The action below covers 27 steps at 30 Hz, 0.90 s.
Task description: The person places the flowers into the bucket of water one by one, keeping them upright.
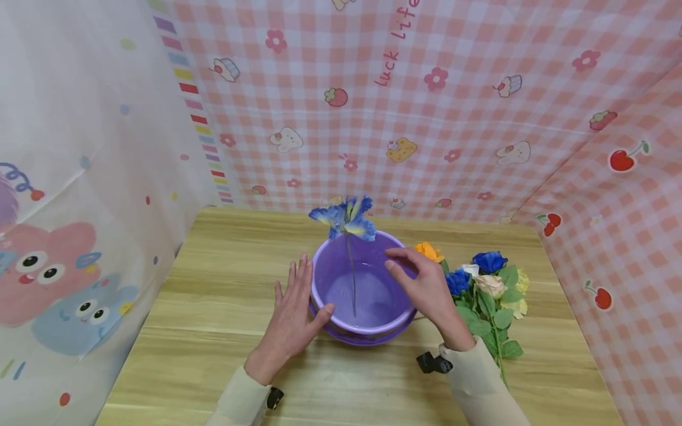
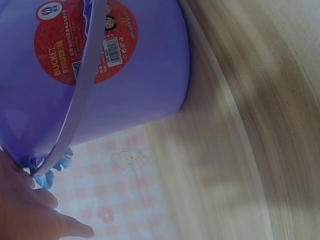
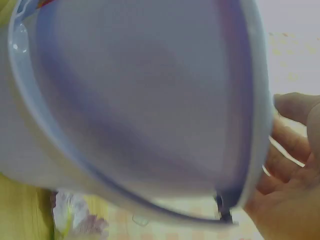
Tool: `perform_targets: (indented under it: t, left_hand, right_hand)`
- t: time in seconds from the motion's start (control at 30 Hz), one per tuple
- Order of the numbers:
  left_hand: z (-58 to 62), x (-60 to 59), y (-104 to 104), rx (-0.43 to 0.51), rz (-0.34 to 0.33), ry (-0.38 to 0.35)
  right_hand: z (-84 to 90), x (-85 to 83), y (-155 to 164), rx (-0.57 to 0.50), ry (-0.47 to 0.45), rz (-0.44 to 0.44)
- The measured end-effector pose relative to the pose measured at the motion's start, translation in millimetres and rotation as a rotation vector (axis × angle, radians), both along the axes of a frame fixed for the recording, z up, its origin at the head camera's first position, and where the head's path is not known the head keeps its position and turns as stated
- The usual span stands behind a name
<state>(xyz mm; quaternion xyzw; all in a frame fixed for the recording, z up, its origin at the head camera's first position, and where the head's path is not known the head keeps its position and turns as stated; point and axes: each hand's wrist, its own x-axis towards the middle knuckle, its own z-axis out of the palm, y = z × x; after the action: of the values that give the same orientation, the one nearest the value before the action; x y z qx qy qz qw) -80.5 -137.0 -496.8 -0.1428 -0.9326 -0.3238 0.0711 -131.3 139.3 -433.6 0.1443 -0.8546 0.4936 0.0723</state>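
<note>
The stem of the blue-and-yellow flower [image 1: 362, 228] stands thin and leaning inside the purple bucket [image 1: 373, 329]; whether its lower end touches the bottom is hard to make out. In the left wrist view, the handle [image 2: 82, 95] crosses the red label [image 2: 55, 62] and covers part of its print, and the bucket is cut by the frame. The right wrist view is hazy, and the pale petals [image 3: 70, 212] at its lower edge are blurred.

The left hand [image 1: 293, 310] lies spread, its fingers nearly straight against the bucket's side, and grips nothing. The right hand [image 1: 426, 287] is at the right rim, loosely bent, with a gap between thumb and forefinger and nothing held; its other fingers are hidden from the head camera. This hand and its sleeve [image 1: 482, 378] stand partly before the mixed flowers [image 1: 490, 290] on the wooden table [image 1: 224, 296].
</note>
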Motion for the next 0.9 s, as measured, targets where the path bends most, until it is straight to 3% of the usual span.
perform_targets:
  t: [0.27,0.47,0.9]
  left_hand:
    - [1.3,0.0,0,-0.005,0.005,0.0]
    - [2.1,0.3,-1,-0.004,0.004,0.01]
    - [3.1,1.1,1,0.002,-0.002,-0.008]
  right_hand:
    - [-0.1,11.9,25,-0.163,0.055,-0.028]
    - [-2.4,19.1,43,-0.245,0.03,-0.045]
    - [-22.5,33.2,88,-0.187,-0.022,-0.179]
